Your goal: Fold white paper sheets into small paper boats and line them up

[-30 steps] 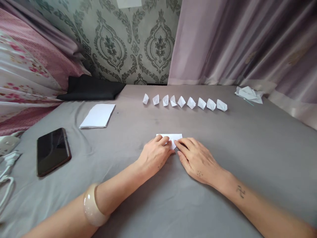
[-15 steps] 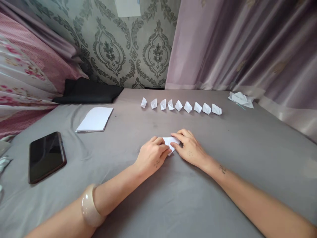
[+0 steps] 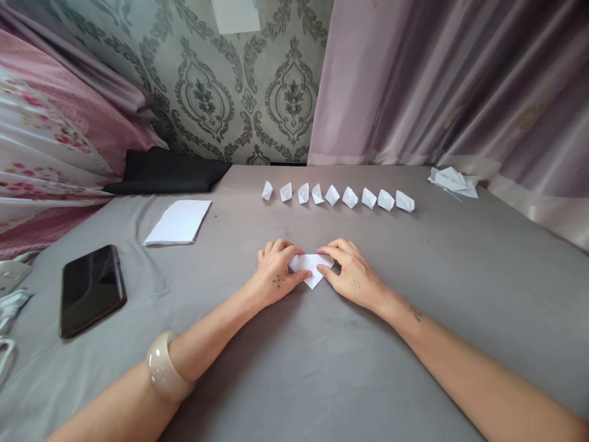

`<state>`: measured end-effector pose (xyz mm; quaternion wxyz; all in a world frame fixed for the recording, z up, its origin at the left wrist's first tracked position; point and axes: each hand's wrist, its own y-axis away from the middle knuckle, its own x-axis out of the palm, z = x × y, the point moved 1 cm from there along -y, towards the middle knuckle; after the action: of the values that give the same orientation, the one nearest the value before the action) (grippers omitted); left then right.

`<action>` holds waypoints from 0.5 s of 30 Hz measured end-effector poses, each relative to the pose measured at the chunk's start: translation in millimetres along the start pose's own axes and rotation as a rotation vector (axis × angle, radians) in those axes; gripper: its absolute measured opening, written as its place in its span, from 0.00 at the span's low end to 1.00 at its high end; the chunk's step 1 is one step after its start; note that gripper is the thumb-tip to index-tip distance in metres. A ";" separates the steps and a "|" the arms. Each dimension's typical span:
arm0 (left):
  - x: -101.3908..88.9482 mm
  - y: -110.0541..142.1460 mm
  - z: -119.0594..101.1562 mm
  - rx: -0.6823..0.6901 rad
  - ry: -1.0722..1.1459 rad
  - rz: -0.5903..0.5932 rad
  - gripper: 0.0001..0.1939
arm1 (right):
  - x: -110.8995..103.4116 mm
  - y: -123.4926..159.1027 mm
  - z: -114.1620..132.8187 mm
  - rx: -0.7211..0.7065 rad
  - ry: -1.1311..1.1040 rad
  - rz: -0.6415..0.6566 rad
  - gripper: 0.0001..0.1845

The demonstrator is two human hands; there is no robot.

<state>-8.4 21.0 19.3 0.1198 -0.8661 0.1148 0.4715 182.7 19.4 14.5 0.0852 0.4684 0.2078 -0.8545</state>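
A small folded white sheet of paper (image 3: 311, 265) lies on the grey cloth between my hands, its lower edge coming to a point towards me. My left hand (image 3: 280, 270) grips its left side, thumb on top and fingers curled at the upper left edge. On the right side, my right hand (image 3: 352, 270) pinches the paper in the same way, with its thumb on the face and index finger along the upper corner. Beyond them stands a row of several folded white paper shapes (image 3: 332, 196).
A stack of white paper (image 3: 178, 222) lies at the left, with a dark phone (image 3: 92, 291) nearer me. White plugs and cables (image 3: 10, 307) sit at the left edge. Black cloth (image 3: 170, 170) is at the back left, and crumpled white scraps (image 3: 453, 181) at the back right.
My left hand has shifted from across the paper to its left side, uncovering the pointed lower edge. My right hand moved up to the right corner, then stayed. The view has tilted slightly.
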 end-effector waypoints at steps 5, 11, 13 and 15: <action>-2.1 -1.3 -2.5 -0.003 0.026 0.014 0.16 | -0.9 -0.4 -0.9 0.020 -0.024 0.019 0.18; -1.2 0.5 -3.6 0.065 -0.008 -0.039 0.16 | -1.6 2.7 -0.3 -0.023 -0.020 0.007 0.17; -0.7 0.6 -2.8 0.083 -0.022 -0.046 0.16 | -1.3 3.8 0.1 -0.041 0.001 -0.003 0.17; -0.3 0.4 -1.8 0.086 -0.025 -0.043 0.16 | -1.4 4.8 1.1 -0.054 0.025 -0.009 0.19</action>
<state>-7.2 20.1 20.5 0.1681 -0.8565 0.1149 0.4743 184.3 14.5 14.9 0.0912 0.4755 0.2339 -0.8432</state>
